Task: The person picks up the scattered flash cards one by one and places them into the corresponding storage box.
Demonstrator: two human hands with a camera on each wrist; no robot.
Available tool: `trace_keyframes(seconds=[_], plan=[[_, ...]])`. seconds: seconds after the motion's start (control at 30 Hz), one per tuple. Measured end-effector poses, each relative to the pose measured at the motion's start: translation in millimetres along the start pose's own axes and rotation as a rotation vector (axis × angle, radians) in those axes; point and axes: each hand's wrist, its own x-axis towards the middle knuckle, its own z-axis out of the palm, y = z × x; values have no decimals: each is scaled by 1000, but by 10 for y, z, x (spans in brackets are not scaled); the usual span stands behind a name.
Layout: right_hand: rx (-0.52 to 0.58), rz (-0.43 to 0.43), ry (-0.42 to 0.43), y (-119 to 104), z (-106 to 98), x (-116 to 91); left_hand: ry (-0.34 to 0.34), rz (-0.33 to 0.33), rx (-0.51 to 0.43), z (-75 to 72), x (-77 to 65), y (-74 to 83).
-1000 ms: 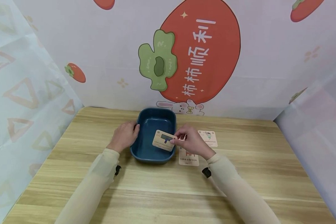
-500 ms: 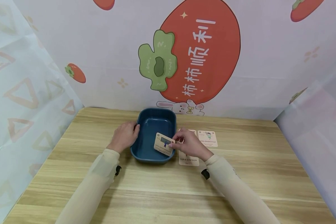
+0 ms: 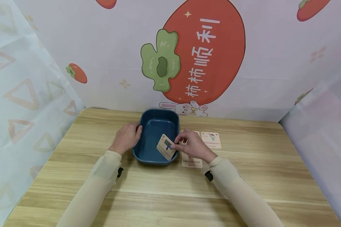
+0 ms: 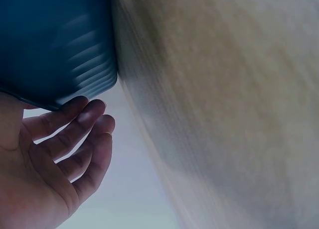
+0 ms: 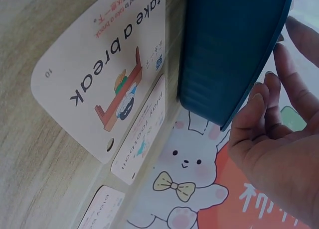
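A blue plastic bin [image 3: 156, 135] sits on the table, and my left hand [image 3: 125, 137] grips its left rim, thumb over the edge. In the left wrist view, that hand's fingers [image 4: 92, 111] lie against the bin's outer wall [image 4: 60, 40]. My right hand [image 3: 194, 145] pinches a picture card [image 3: 166, 147] by its right corner, tilted over the bin near its right wall. The card shows a dark board and a small figure in blue. In the right wrist view, my right hand [image 5: 279, 104] is at the bin's rim and the held card is hidden.
Right of the bin lie a "take a break" card [image 3: 191, 162], a "play football" card [image 5: 141, 137] behind it, and a "play badminton" card [image 3: 211, 140] further right. A printed backdrop [image 3: 116, 56] stands along the table's rear edge.
The pinched card has turned to a steeper diagonal, its lower end dropping toward the bin's near right side. My right hand has shifted slightly; my left hand has stayed on the rim.
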Motion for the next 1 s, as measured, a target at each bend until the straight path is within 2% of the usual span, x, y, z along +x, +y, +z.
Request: trace_keyframes(seconds=[0.2, 1.0], plan=[[5, 21, 13, -13, -13, -7, 1, -11, 13, 2, 7, 13], [46, 13, 20, 53, -170, -156, -17, -36, 11, -6, 1, 30]])
